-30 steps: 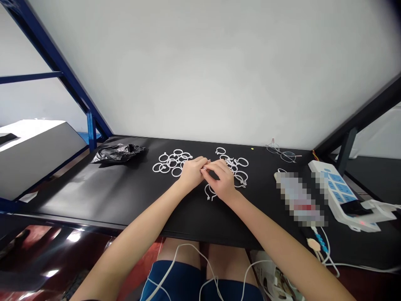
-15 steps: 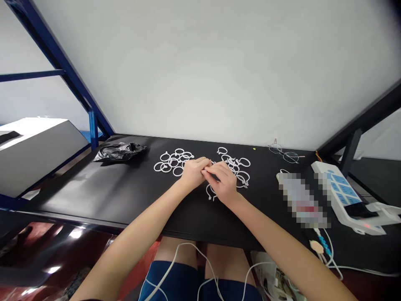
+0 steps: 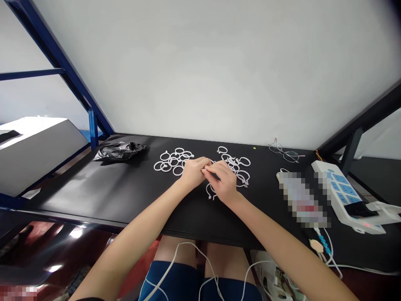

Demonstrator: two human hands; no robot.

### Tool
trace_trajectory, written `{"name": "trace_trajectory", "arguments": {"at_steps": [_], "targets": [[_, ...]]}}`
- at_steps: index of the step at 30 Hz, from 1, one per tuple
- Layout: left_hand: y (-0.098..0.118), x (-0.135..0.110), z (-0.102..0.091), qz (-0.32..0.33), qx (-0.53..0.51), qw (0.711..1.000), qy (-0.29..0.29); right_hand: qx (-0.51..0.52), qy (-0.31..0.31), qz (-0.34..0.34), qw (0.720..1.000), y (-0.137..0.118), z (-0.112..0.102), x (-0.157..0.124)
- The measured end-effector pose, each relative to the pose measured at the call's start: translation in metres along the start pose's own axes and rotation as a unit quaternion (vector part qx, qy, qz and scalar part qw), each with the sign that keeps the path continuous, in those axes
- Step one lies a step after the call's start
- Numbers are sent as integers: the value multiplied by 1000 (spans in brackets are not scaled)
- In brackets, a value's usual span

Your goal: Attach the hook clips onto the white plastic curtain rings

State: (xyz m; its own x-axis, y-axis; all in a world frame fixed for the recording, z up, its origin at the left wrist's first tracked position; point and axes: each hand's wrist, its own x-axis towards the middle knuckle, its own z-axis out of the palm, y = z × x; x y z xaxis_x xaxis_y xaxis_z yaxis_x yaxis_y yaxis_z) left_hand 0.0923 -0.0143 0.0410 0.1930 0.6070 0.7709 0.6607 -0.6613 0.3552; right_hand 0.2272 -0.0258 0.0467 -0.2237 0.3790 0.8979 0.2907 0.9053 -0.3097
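Observation:
My left hand (image 3: pixel 195 171) and my right hand (image 3: pixel 223 179) meet over the middle of the black table. Both are closed, with thumbs and fingertips pinched together around a white clasp ring; only a sliver of it shows between them, and the fingers hide the rest. To the left of my hands lies a group of closed white rings (image 3: pixel 165 166). Behind and right of my right hand is a looser pile of white rings (image 3: pixel 243 175), some with open ends. One open ring (image 3: pixel 208 191) lies just below my hands, partly covered by the right one.
A crumpled black plastic bag (image 3: pixel 120 151) lies at the left. Toward the right are eyeglasses (image 3: pixel 290 156), a blurred phone (image 3: pixel 300 200) on a cable and a white power strip (image 3: pixel 341 188). White cables (image 3: pixel 188 244) hang over my lap. A pale panel (image 3: pixel 194 75) rises behind the table (image 3: pixel 125 196).

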Motion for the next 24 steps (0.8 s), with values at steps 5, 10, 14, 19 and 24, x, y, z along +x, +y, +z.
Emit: {"name": "trace_trajectory", "arguments": {"at_steps": [5,10,14,19,24], "targets": [[0,0,-1,-20,-8,999,-28,0,-2,16,1000,0,0,0],[-1,-1,1,-13,-17,1000,-21,9,1,15,1000,-1,1,1],[-1,-1,1,-15,-16,999,-25,18,6,14,1000,-3,1,2],[0,1,0,-19,-11,999,-32,26,4,38,999,-3,1,2],[-1,1,0,0,-34,999,-28,30,-7,58,998,-5,0,4]]}}
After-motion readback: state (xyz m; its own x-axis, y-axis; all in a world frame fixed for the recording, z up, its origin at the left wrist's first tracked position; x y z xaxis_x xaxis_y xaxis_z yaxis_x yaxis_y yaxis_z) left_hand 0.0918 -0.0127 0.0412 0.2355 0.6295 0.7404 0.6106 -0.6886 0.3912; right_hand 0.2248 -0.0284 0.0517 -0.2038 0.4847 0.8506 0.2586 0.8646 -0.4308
